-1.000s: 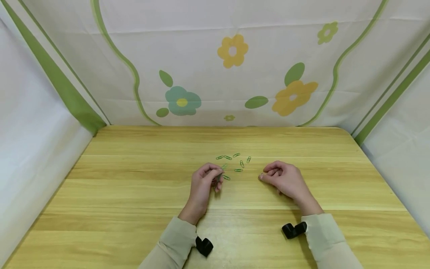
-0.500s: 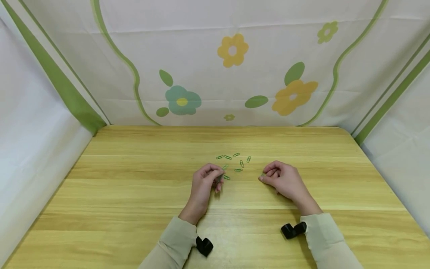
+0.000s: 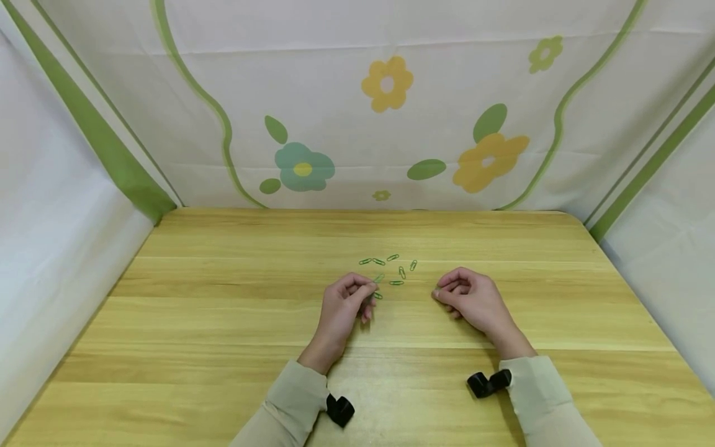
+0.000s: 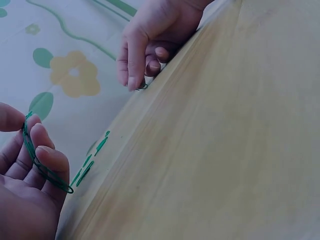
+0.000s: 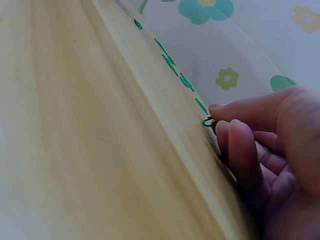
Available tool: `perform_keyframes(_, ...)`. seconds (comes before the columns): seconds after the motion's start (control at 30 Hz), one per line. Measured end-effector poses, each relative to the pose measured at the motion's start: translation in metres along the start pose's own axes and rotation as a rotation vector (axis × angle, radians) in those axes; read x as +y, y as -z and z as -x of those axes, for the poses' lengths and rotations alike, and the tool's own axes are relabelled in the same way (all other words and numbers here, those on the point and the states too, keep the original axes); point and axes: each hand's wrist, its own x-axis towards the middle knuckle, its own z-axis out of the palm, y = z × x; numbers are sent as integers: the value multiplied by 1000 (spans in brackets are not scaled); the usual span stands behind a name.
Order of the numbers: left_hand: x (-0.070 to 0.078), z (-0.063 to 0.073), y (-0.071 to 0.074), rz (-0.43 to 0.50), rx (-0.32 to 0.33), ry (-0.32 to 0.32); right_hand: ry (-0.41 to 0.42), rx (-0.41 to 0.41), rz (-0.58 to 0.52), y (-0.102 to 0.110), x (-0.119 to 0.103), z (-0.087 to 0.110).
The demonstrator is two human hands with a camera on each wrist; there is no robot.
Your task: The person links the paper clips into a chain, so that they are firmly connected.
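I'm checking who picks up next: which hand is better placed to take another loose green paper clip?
Probably the right hand: it pinches only one clip, while the left hand holds a chain of clips.

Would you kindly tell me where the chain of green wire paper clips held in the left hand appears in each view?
Head: chain of green wire paper clips centre, at left hand fingertips.
Left wrist: lower left, across curled fingers.
Right wrist: not visible.
Shared landmark: loose green paper clips on the table.

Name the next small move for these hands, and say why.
Probably bring the right hand across to the left hand. The left holds a short chain of green clips, the right pinches one clip, and the hands lie apart with loose clips beyond.
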Motion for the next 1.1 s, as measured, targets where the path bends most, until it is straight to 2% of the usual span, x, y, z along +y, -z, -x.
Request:
perform_keyframes(0.3,-2,-1,-2,-52,1,11,38,12,-207,-16,-6,4)
perform_keyframes(0.53,-1,0,-3,-67,-7,30,59,36,-317,-31,-12,4)
perform_keyframes(0.8,-1,2,-3,-88,-3,46,92,87,-364,-48,-20,7)
perform_keyframes(1.1,-3,2,-4,-123,-15,68,146,54,-427,-59,-23,10)
